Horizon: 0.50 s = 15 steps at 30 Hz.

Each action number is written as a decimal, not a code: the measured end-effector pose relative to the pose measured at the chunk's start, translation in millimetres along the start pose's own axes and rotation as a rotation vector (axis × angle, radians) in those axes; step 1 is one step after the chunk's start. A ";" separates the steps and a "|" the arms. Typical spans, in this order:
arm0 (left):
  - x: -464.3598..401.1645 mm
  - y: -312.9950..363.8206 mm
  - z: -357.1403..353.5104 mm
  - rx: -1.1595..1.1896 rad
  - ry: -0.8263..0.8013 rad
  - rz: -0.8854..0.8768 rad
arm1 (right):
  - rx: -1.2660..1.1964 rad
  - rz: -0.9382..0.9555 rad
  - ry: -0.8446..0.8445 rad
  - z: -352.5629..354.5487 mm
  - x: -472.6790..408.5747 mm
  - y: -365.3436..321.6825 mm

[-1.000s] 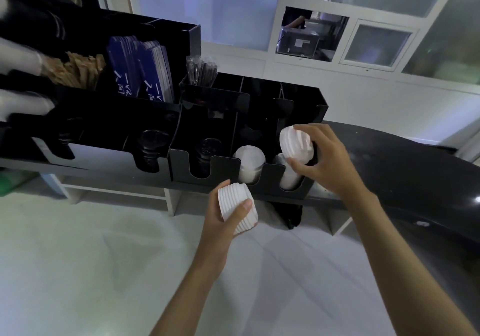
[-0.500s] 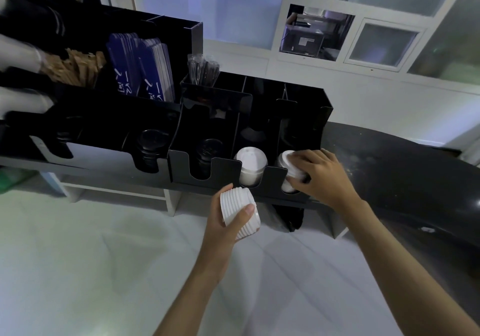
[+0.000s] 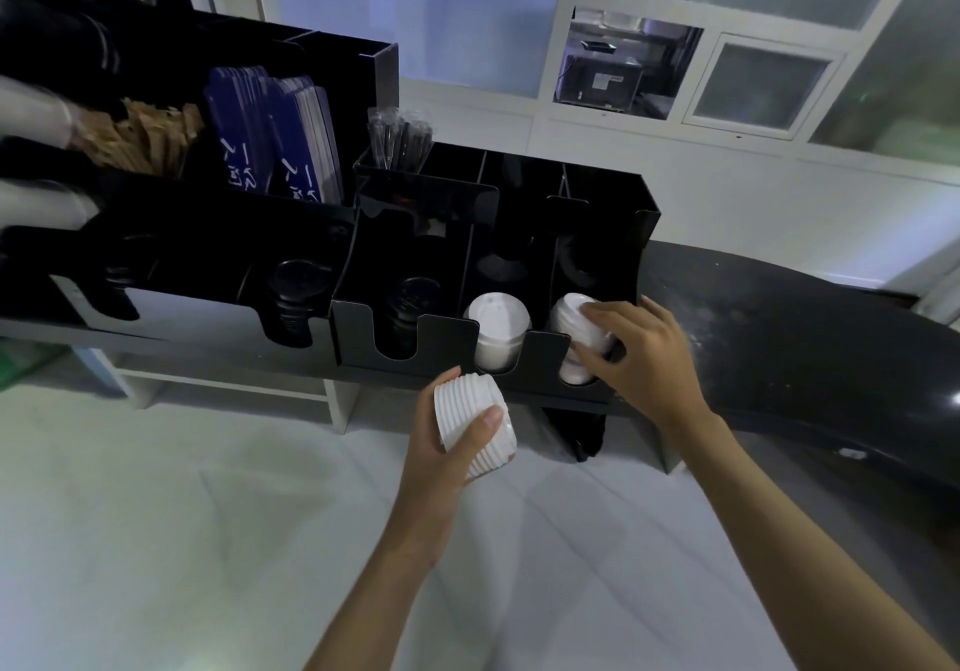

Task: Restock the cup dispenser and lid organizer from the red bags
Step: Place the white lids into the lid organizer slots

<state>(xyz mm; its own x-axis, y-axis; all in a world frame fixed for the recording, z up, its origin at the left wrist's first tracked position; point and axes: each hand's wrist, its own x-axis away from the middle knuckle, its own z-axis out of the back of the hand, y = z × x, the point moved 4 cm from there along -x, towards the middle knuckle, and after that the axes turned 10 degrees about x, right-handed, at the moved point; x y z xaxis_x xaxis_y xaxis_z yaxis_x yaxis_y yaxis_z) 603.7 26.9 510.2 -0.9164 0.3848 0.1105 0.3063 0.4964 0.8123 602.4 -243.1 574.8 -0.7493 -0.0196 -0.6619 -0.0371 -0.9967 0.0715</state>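
Observation:
A black lid organizer (image 3: 447, 338) stands on the dark counter, with U-notched slots along its front. My right hand (image 3: 636, 353) holds a stack of white lids (image 3: 574, 322) inside the rightmost slot, fingers curled over its top and side. One slot to the left sits another white lid stack (image 3: 497, 330). My left hand (image 3: 447, 455) grips a separate ribbed stack of white lids (image 3: 470, 418) below the organizer's front edge, thumb across it. Two slots further left hold black lids (image 3: 413, 301). No red bags are in view.
A taller black caddy (image 3: 218, 234) at left carries blue packets (image 3: 278, 143), brown stirrers (image 3: 137, 138), wrapped straws (image 3: 397, 143) and more black lids (image 3: 296, 291). The dark curved counter (image 3: 789, 338) runs off to the right. White floor lies below; windows behind.
My right hand lowered its white lid stack from above the organizer down into the rightmost slot. My left hand has kept its ribbed stack almost still.

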 end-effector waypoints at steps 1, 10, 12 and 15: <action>0.0 -0.2 0.5 0.001 0.001 0.001 | -0.005 -0.024 0.002 1.4 -2.6 1.6; 1.4 1.5 -0.7 0.006 -0.008 0.010 | 0.034 0.028 -0.063 -4.1 6.5 -3.2; 2.5 1.6 -0.9 -0.003 -0.004 0.015 | 0.043 0.057 -0.054 -2.9 9.3 -6.1; 3.3 2.4 -1.4 -0.012 -0.001 0.016 | 0.064 0.083 -0.014 -2.2 13.3 -9.9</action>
<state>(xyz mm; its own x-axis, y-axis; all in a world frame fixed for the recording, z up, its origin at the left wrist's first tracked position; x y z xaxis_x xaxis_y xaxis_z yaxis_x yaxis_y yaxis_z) 601.1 28.2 513.3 -0.9111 0.3934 0.1233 0.3181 0.4806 0.8172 594.3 -233.7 563.7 -0.7607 -0.1005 -0.6413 -0.0162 -0.9847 0.1735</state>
